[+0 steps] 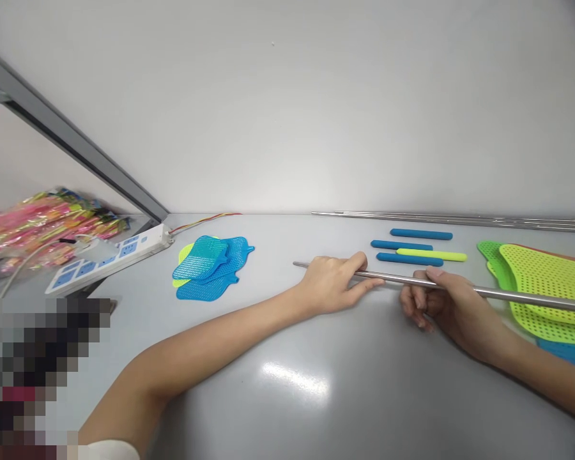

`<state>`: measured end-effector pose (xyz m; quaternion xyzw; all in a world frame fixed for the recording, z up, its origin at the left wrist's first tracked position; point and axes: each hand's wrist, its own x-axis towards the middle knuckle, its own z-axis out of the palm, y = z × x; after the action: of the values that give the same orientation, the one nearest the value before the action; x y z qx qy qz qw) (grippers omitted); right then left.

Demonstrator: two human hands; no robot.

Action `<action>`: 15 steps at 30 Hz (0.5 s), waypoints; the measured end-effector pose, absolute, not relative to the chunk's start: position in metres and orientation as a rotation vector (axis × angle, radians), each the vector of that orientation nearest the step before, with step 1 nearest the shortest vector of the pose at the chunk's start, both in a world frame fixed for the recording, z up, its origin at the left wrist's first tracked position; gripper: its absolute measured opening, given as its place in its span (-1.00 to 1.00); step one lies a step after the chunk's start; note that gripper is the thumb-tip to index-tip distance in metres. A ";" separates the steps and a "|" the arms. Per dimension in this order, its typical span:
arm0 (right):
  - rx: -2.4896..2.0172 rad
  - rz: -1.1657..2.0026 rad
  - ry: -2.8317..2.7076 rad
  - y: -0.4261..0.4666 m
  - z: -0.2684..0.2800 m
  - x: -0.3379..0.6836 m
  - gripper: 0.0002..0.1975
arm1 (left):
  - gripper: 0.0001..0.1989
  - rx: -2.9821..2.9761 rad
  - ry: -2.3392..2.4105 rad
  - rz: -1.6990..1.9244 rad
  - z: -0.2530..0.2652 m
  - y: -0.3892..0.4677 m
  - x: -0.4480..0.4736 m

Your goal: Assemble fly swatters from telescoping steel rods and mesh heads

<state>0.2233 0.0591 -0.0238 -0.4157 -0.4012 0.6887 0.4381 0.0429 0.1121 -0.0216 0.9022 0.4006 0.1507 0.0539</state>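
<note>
A long thin metal rod [517, 296] runs across the right half of the view, its narrow tip showing just left of my left hand. My left hand [333, 284] is closed around the rod near that tip, thumb and forefinger along it. Farther right, my right hand [453, 306] grips the same rod between thumb and fingers. Just beyond my hands lie several plastic handle tubes, among them a blue one [421, 234] and a yellow one [431, 255]. Perforated yellow fly-swatter heads [546, 281] are stacked to the right, partly behind the rod.
Small blue and yellow leaf-shaped plastic pieces [211, 268] lie piled on the left. A white power strip [110, 259] stands at the table's left edge, near plastic-wrapped colourful goods [43, 223]. More metal rods [460, 219] rest along the wall at the back.
</note>
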 end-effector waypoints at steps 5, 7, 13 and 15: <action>-1.131 1.577 -0.943 0.059 -0.022 0.224 -0.59 | -0.67 2.713 1.110 0.512 -0.020 0.113 0.043; -1.166 1.520 -0.877 0.060 -0.021 0.224 -0.60 | -0.70 2.702 1.053 0.548 -0.019 0.114 0.043; -1.183 1.413 -0.716 0.061 -0.020 0.224 -0.64 | -0.71 2.613 0.951 0.839 -0.018 0.116 0.041; -1.166 1.403 -0.709 0.061 -0.020 0.224 -0.66 | -0.71 2.551 1.023 1.031 -0.019 0.116 0.040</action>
<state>0.2241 0.0610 -0.0197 -0.4942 -0.3005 0.5949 0.5582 0.0404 0.1164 -0.0190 0.8644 0.3466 0.3494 0.1030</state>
